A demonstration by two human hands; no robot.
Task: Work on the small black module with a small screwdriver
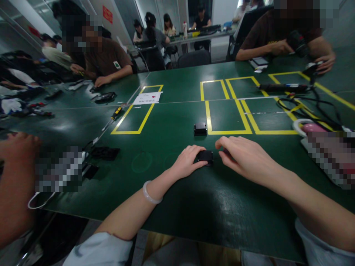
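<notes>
On the green worktop [172, 122], the right hand [241, 153] has narrowly parted fingers, holding anything or not I cannot tell; the left hand's fingers [194, 152] hold 1 black block [207, 157], long axis apparently left-right, free end facing right.

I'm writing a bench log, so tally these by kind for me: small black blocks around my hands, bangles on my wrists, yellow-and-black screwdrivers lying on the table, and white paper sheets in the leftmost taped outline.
Small black blocks: 2
Bangles: 1
Yellow-and-black screwdrivers: 1
White paper sheets: 1
Total: 5
</notes>
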